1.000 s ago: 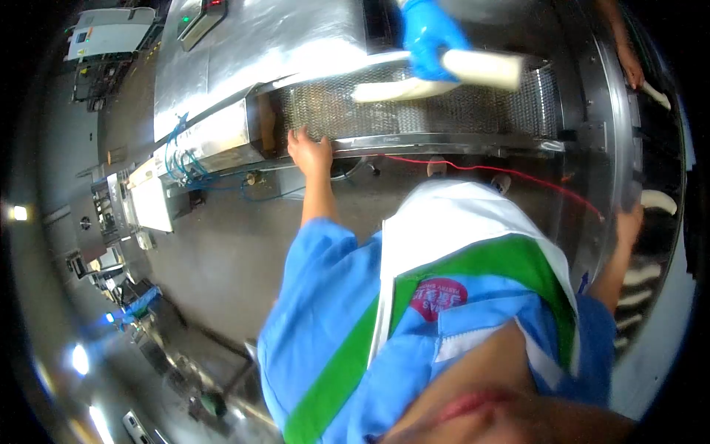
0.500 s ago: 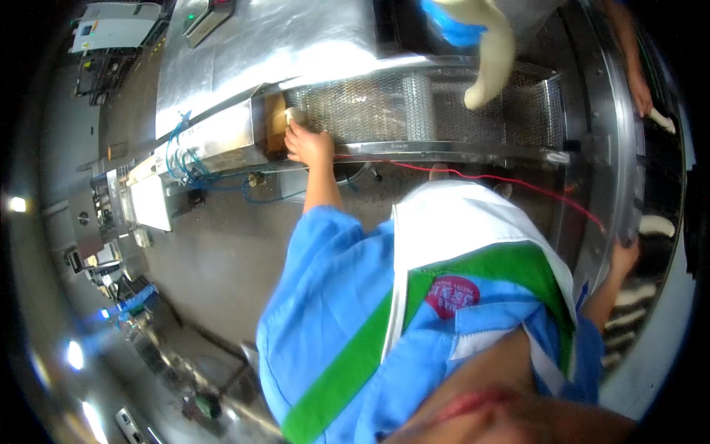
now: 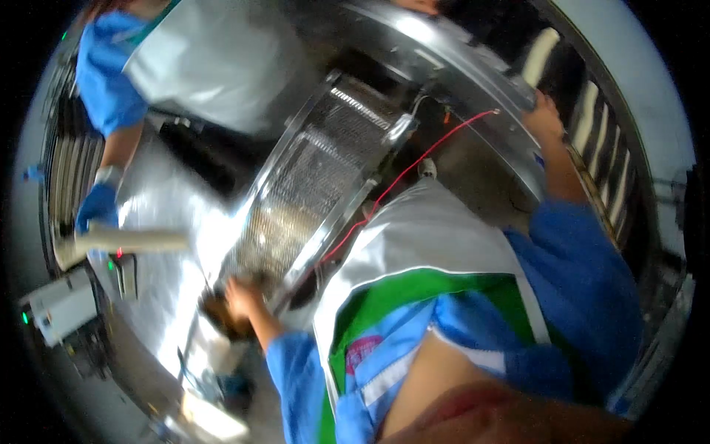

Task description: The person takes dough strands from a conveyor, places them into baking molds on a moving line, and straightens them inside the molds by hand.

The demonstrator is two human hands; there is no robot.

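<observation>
My left hand [image 3: 242, 298] is at the lower end of the mesh conveyor [image 3: 310, 177], beside a dark opening; its fingers are smeared by motion, and anything in them cannot be made out. My right hand [image 3: 543, 118] lies at the edge of the curved steel frame [image 3: 473, 111], next to a dark tray; its fingers look apart, with nothing visible in them. Near it on the tray lie pale dough strips [image 3: 588, 115]. At the left, a co-worker's blue-gloved hand [image 3: 98, 209] holds a long pale dough piece [image 3: 137, 240] over a shiny steel table [image 3: 159, 185].
A co-worker in a white apron [image 3: 214, 63] stands across the conveyor. A red cord [image 3: 399, 177] runs along its near side. Several long strips [image 3: 70, 174] lie at the far left, above a white machine [image 3: 63, 305]. Another person's hand [image 3: 418, 6] shows at the top.
The view has turned, so the conveyor now slants. The co-worker's gloved hand and dough have moved from above the conveyor to the steel table. The pale piece at my left hand's fingertips is no longer discernible.
</observation>
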